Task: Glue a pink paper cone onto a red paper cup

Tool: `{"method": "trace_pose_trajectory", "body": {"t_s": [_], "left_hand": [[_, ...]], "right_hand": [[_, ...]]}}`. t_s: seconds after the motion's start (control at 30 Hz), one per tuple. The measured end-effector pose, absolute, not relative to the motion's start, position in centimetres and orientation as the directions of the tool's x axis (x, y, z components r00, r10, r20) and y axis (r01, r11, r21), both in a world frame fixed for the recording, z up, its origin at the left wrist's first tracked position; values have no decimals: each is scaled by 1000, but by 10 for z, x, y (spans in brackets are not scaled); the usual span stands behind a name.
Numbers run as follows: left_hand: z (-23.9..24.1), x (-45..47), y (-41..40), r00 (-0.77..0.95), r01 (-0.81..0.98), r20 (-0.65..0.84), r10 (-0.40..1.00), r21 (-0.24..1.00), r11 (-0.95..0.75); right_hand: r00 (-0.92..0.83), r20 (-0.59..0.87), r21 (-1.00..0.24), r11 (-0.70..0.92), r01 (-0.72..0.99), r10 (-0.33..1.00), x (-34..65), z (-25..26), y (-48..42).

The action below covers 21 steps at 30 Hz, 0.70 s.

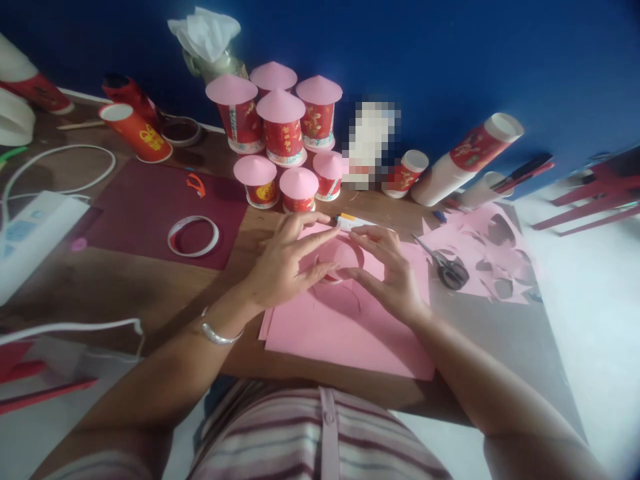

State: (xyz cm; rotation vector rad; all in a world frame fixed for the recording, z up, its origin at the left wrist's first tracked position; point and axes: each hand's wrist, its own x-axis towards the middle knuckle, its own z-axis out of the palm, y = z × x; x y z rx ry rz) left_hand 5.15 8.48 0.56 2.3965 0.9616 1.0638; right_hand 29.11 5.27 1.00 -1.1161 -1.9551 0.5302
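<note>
My left hand (296,253) and my right hand (387,267) meet over pink paper sheets (345,347) on the table. Between their thumbs and index fingers they hold a round pink piece (341,253) with a paler rim. Fingers cover parts of its edge, so I cannot tell whether it is flat paper or sits on a ring. A thin curved line shows on the sheet just below it. Beyond the fingertips lies a white thing with an orange part (353,221).
Several red cups with pink cone tops (283,130) stand behind. Left are a white-and-red ring (193,237), a dark red sheet (135,220), an orange cup (137,133) and a power strip (40,233). Right are scissors (450,270), pink scraps (480,233) and stacked cups (470,160).
</note>
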Motion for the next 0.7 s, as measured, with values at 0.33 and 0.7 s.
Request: {"method": "trace_pose_trajectory", "body": {"t_s": [0.33, 0.7], "left_hand": [[9, 52, 85, 499, 411, 480, 721, 601, -685], [2, 60, 85, 507, 364, 497, 704, 617, -698]], "right_hand": [[-274, 383, -741, 471, 478, 882, 289, 8, 52], [-117, 73, -991, 85, 102, 990, 292, -3, 58]]}}
